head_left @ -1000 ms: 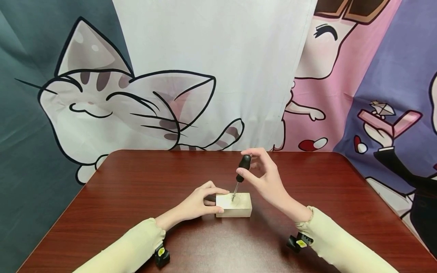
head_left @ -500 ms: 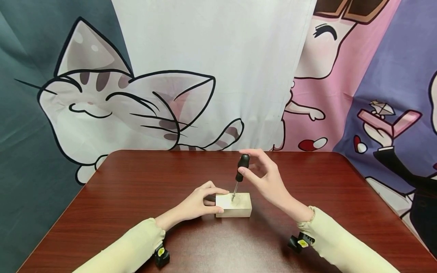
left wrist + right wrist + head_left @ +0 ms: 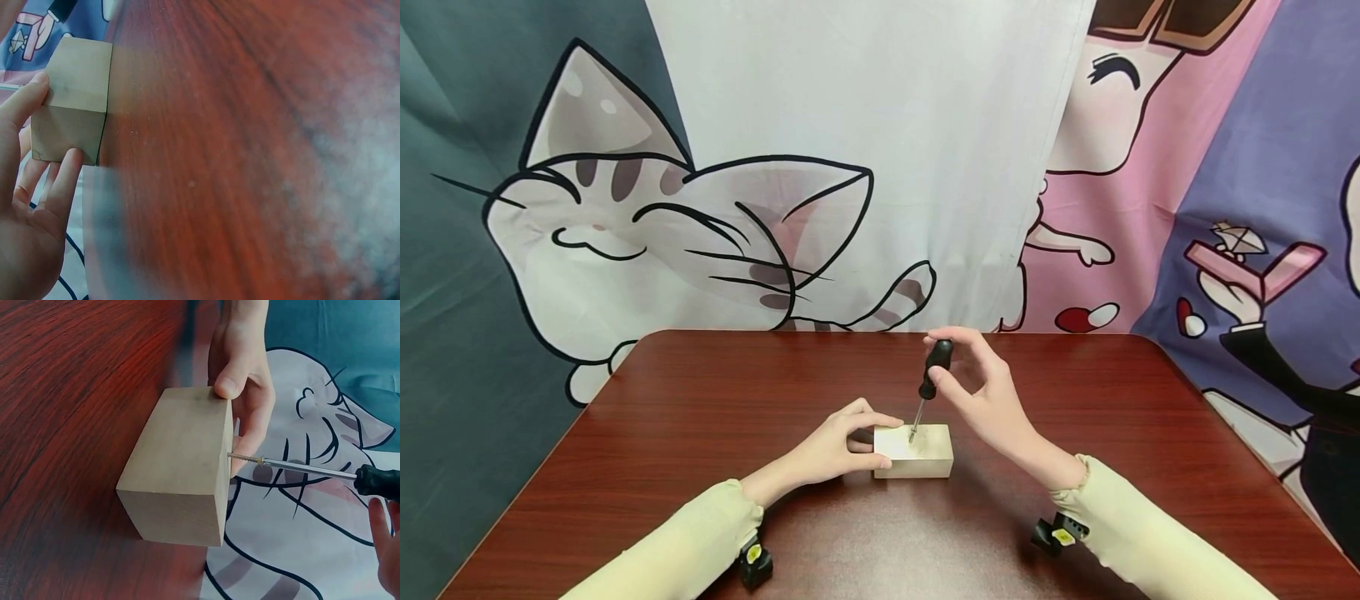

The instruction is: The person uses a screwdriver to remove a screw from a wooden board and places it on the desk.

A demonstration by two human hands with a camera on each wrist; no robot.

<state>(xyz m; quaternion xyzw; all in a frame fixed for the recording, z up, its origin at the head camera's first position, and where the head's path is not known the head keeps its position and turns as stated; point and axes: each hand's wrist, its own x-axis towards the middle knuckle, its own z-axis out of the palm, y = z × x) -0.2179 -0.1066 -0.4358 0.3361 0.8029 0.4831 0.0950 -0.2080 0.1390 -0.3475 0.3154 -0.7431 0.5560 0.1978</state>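
Observation:
A pale wooden block (image 3: 917,467) lies on the table, its left end gripped by my left hand (image 3: 838,442), with the thumb on the near side and other fingers at the far side and end. Out of its top stands a screw (image 3: 247,457), partly sunk in the wood. The tip of a black-handled screwdriver (image 3: 937,367) meets the screw head, and the metal shaft (image 3: 306,467) leans slightly to the right as it rises. My right hand (image 3: 981,383) pinches the handle between thumb and fingers, above the block.
The dark red wooden table (image 3: 715,392) spreads around the block. Behind its far edge hangs a cartoon-printed cloth (image 3: 880,125). Black wrist cameras (image 3: 755,562) hang under both pale sleeves (image 3: 1150,525).
The screwdriver handle swung slightly left, then back right, as my right thumb and fingers shifted around it. My left hand and the block have stayed in place.

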